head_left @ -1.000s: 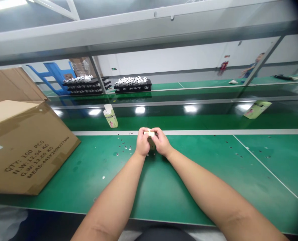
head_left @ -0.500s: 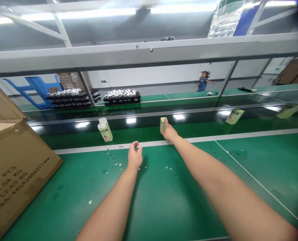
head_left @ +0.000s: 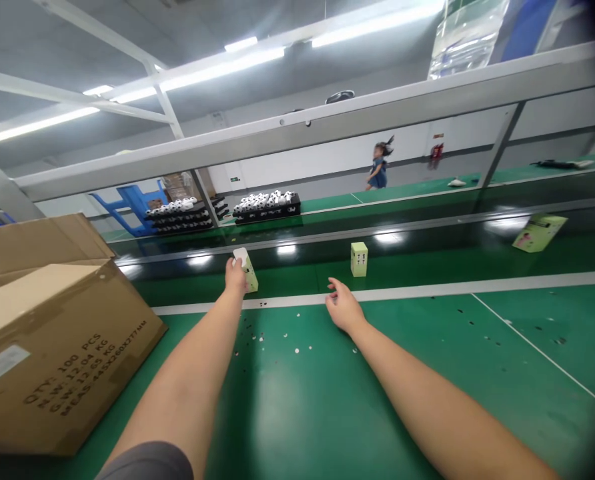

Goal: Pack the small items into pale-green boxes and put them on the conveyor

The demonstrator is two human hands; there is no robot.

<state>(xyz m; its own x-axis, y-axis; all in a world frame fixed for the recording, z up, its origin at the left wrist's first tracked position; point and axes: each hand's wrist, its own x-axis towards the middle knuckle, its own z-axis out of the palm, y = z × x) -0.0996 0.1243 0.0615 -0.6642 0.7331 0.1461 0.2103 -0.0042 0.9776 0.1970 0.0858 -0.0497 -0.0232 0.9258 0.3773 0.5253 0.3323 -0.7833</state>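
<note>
My left hand (head_left: 236, 275) reaches out to the dark conveyor belt (head_left: 427, 247) and grips a small light-green carton (head_left: 247, 270) with an open white top flap. My right hand (head_left: 344, 309) hovers over the green bench (head_left: 327, 393) with its fingers loosely spread, holding nothing. A second small light-green carton (head_left: 359, 259) stands upright on the belt just beyond my right hand, apart from it.
A large brown cardboard box (head_left: 42, 333) with open flaps sits at the left. Another green carton (head_left: 538, 232) lies tilted far right on the belt. Small white specks (head_left: 277, 337) dot the bench. Black trays of white parts (head_left: 265, 203) stand behind. A person (head_left: 377, 167) is far off.
My right hand let go of the carton on the belt and drew back. My left hand stretched forward and took hold of the open-flap carton. The view tilted up.
</note>
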